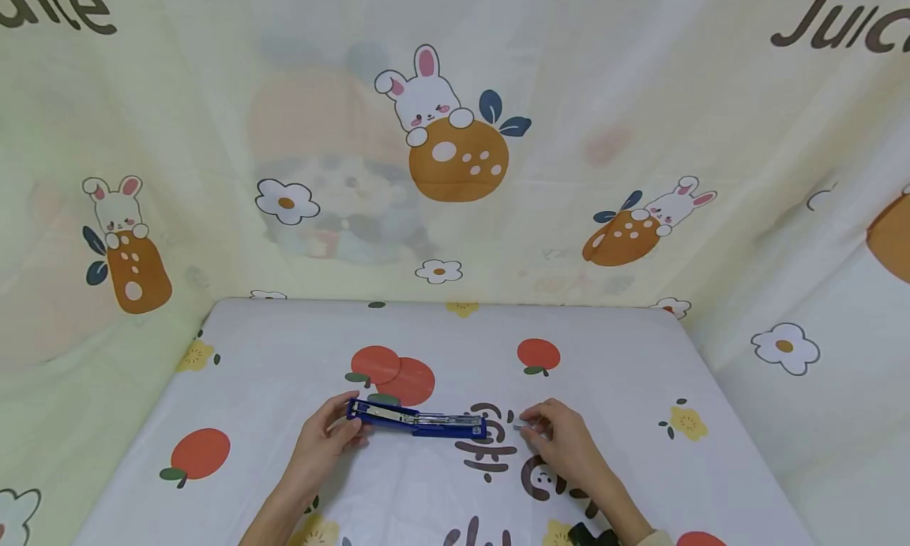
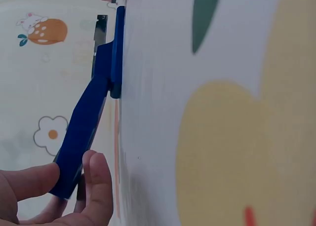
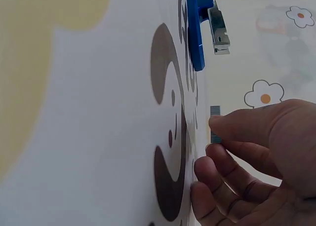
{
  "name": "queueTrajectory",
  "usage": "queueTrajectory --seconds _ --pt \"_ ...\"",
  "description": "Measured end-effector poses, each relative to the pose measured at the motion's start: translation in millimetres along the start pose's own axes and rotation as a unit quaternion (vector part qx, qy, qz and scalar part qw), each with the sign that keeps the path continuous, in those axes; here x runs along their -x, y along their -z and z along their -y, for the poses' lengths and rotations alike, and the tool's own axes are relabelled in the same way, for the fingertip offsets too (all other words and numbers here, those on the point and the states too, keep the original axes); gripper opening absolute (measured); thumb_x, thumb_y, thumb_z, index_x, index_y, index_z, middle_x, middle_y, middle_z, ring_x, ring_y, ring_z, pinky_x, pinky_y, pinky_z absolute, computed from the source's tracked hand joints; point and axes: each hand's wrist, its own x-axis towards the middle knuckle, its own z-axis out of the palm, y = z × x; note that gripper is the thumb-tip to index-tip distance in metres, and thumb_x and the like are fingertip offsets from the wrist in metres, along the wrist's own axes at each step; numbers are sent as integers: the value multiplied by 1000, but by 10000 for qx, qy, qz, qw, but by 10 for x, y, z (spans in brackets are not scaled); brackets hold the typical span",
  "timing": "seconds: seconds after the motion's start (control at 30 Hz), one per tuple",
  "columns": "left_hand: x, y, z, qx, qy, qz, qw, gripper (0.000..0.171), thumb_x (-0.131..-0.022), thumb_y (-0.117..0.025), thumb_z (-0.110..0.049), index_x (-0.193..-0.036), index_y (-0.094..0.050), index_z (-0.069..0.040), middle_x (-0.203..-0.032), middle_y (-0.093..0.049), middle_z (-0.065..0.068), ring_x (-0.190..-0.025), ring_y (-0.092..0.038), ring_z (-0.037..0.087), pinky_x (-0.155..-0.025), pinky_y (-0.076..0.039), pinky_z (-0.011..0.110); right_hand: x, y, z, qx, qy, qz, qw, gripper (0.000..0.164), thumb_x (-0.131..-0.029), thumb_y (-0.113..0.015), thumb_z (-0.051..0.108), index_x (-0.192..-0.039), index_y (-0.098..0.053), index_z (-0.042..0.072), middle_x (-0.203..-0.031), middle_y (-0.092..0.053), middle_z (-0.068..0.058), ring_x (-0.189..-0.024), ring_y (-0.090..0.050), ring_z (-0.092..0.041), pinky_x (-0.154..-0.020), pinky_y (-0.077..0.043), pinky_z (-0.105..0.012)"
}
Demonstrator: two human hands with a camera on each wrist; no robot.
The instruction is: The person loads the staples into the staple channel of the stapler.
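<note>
- From my end, the main worry is the strip of staples (image 3: pixel 215 110), just beyond the stapler's (image 1: pixel 426 430) right end and apart from it. The right hand (image 1: pixel 565 443) has its fingers clamped on the strip in a pinch; so slim a piece could, I judge, slip or snap if squeezed askew.
- The left hand (image 1: pixel 323 439) has its fingers clamped on the stapler's left end, at the raised cover (image 2: pixel 81 122). The stapler lies opened out on the desk (image 1: pixel 270 356), base (image 2: pixel 118 53) down; a careless lift or twist there could tip or slide all of it, since I see nothing else bracing it.
- At the stapler's right end the metal rail (image 3: pixel 218 28) stands off the base. I'd expect a strip brought in crooked or wrong way up to catch on its edge or jam.
- My head view looks down into the stapler's opened inside; the left wrist view gives me mostly its blue outside.
- Only the left wrist view makes plain that the cover slopes up off the desk; from the head it looks nearly flat.
- Only the right wrist view shows the strip's fine ridges; from the head it's a grey sliver, and I can't tell which way its legs point.
</note>
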Motion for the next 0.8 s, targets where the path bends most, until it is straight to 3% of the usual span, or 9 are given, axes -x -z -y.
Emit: queueTrajectory --seconds 0.5,0.8 --pt "22 -7 -9 -60 -9 -40 10000 52 -105 -55 5 -156 -47 -5 -146 -56 27 -110 -74 27 -88 -66 30 -2 -22 108 -155 379 -249 9989 18 -88 -85 5 -102 -79 14 -96 -70 5 -85 -64 -4 -78 -61 -23" --pt "25 -11 -6 -153 -13 -54 9999 52 -106 -55 4 -156 -47 -6 -147 -56 27 -110 -74 27 -87 -66 29 1 -23 185 -200 459 -194 9986 19 -88 -84 4 -103 -79 13 -98 -71 4 -89 -67 -8 -80 -62 -22"
